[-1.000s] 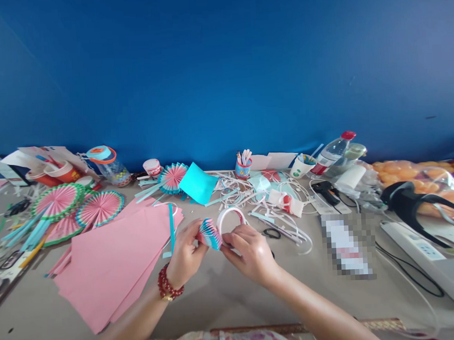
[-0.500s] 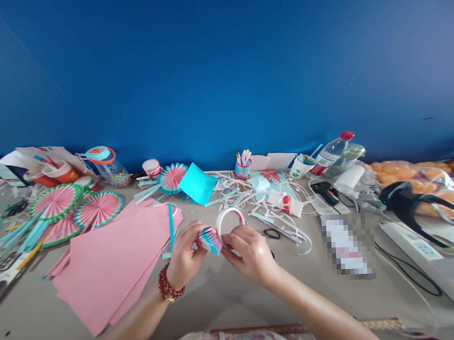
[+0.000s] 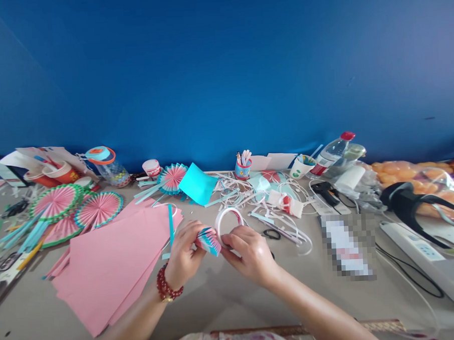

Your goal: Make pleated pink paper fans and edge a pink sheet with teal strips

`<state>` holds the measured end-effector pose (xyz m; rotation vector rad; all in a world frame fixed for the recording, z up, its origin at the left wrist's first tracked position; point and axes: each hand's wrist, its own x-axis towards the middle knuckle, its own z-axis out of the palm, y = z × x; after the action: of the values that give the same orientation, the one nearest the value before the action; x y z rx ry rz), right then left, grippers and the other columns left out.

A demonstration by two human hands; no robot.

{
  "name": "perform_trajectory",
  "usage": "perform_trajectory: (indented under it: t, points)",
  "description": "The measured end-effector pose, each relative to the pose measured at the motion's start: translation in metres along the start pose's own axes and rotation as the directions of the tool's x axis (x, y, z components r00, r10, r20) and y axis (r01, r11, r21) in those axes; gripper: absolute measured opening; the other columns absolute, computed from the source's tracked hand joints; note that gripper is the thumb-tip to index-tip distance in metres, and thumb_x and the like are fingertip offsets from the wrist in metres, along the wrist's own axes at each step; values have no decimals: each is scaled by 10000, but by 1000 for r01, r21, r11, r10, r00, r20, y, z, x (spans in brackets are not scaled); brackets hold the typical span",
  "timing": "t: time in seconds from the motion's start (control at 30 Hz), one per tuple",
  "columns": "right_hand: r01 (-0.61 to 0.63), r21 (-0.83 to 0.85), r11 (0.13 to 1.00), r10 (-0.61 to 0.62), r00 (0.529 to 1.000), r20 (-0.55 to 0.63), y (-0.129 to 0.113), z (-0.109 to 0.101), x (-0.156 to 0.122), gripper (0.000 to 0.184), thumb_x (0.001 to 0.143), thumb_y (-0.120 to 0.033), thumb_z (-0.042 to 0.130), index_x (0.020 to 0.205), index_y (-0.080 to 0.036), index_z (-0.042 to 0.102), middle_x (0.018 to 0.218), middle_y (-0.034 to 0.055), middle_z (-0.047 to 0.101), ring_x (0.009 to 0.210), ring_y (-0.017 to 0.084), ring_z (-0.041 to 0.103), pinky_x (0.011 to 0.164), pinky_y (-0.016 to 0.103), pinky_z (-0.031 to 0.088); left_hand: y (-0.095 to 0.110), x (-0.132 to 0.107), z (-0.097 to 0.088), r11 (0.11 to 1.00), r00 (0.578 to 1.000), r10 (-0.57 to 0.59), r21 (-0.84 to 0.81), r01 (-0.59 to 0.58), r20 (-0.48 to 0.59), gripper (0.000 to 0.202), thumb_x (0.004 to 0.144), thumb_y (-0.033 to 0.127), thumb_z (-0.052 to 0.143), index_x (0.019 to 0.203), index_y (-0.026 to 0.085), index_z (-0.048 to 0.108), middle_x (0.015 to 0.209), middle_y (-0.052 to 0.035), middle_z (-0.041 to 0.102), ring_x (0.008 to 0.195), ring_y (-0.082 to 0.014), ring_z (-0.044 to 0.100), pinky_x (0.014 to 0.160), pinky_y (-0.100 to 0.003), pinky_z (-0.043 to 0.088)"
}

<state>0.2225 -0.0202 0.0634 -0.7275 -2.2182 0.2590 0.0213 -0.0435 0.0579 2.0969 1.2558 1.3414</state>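
Observation:
My left hand [image 3: 185, 254], with a dark red bead bracelet at its wrist, is closed on a pleated strip of pink and blue paper [image 3: 209, 241]. The folds are pressed together and their edges face right. My right hand [image 3: 249, 251] is closed on a white roll of tape [image 3: 219, 224], which stands on edge above the fingers beside the pleated paper. Whether a piece of tape runs between the roll and the paper I cannot make out. Both hands are close together over the front middle of the desk.
Pink paper sheets [image 3: 114, 265] lie to the left, with finished paper fans [image 3: 99, 209] behind them. A bright blue sheet [image 3: 198, 184], tangled white paper strips [image 3: 235, 189] and a pen cup [image 3: 243, 168] are at the back. On the right are a bottle [image 3: 329, 155] and a power strip [image 3: 422, 246].
The left hand has shifted very slightly left with the pleated paper, whose folds spread a little more. The right hand and the tape roll are almost unmoved.

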Motion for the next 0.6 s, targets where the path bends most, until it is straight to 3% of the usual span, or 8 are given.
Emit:
perform_trajectory:
  t: [0.17, 0.3, 0.47, 0.6]
  points:
    - [-9, 18, 1000, 9, 1000, 27, 1, 2, -3, 171, 970, -279, 529, 855, -174, 599, 649, 25, 597, 607, 155, 518, 627, 261, 368, -1, -2, 1, 995, 997, -77, 65, 78, -17, 144, 923, 225, 507, 959, 193, 643, 923, -90, 682, 881, -214, 644, 796, -322, 526]
    - [-70, 53, 996, 69, 997, 29, 2, 2, -3, 187, 963, -307, 549, 835, -179, 597, 647, 18, 595, 591, 144, 517, 610, 250, 362, 0, -6, 3, 994, 996, -88, 56, 90, -33, 155, 920, 252, 494, 946, 194, 635, 846, -75, 659, 812, -206, 630, 736, -310, 523]
    - [-229, 127, 965, 219, 972, 88, 4, -3, -3, 246, 953, -383, 567, 799, -192, 584, 660, 6, 591, 584, 128, 518, 587, 235, 356, 1, -8, 2, 978, 988, -156, -140, 157, 15, 109, 928, 237, 501, 873, 196, 585, 797, -36, 601, 703, -157, 556, 663, -258, 472]
    - [-416, 285, 864, 367, 906, 210, 2, -7, -3, 200, 958, -403, 550, 900, -213, 571, 671, -11, 633, 599, 124, 547, 581, 219, 377, -4, -10, 4, 875, 930, -366, -329, 355, 32, 174, 932, 324, 542, 852, 182, 602, 793, -23, 559, 700, -141, 507, 648, -236, 437]
